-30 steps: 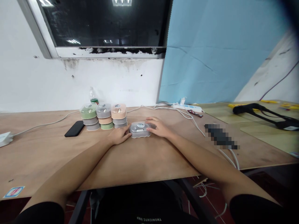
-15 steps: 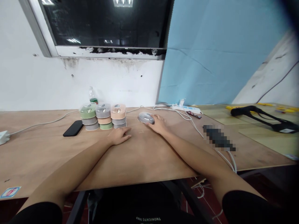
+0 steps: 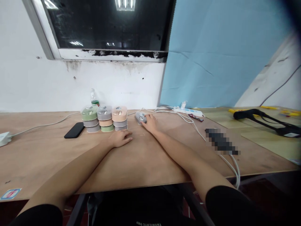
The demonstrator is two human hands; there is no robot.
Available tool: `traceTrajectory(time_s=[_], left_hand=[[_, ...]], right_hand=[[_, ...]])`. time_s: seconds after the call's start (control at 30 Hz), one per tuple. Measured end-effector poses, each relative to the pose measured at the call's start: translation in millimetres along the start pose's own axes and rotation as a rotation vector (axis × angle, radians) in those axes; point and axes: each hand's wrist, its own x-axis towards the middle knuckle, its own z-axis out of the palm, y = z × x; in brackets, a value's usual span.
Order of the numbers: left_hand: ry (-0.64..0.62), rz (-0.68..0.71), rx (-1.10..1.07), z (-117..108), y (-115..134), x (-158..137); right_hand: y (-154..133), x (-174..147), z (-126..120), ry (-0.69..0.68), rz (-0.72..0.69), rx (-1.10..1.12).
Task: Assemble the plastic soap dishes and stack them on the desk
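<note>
My right hand [image 3: 150, 123] has its fingers and thumb closed on the right side of a small grey box with a clear lid [image 3: 140, 117], just right of the stacks. Whether the box rests on the table I cannot tell. My left hand [image 3: 120, 138] lies on the table in front of the stacks, holding nothing, its fingers loosely bent and the thumb apart. Three stacks of similar lidded boxes stand side by side. A green box [image 3: 89, 113] tops the left one, a grey box [image 3: 104, 113] the middle one, and a peach box [image 3: 119, 114] the right one.
A black phone [image 3: 74, 130] lies left of the stacks, and a plastic bottle [image 3: 94, 98] stands behind them. White cables run to a power strip [image 3: 188, 111] at the back. To the right are a blurred-out dark object [image 3: 221, 141] and a black strap-like frame [image 3: 265, 121].
My right hand has moved left with the grey box, closer to the stacks, and the box has turned. My left hand stays in place, its fingers slightly more bent.
</note>
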Motion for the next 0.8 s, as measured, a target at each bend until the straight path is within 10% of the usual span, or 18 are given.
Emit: traceTrajectory(time_s=[0.8], left_hand=[[-0.043, -0.005, 0.051, -1.2, 0.5, 0.2]], right_hand=[[1.7, 22.6, 37.2, -0.078, -0.088, 0.106]])
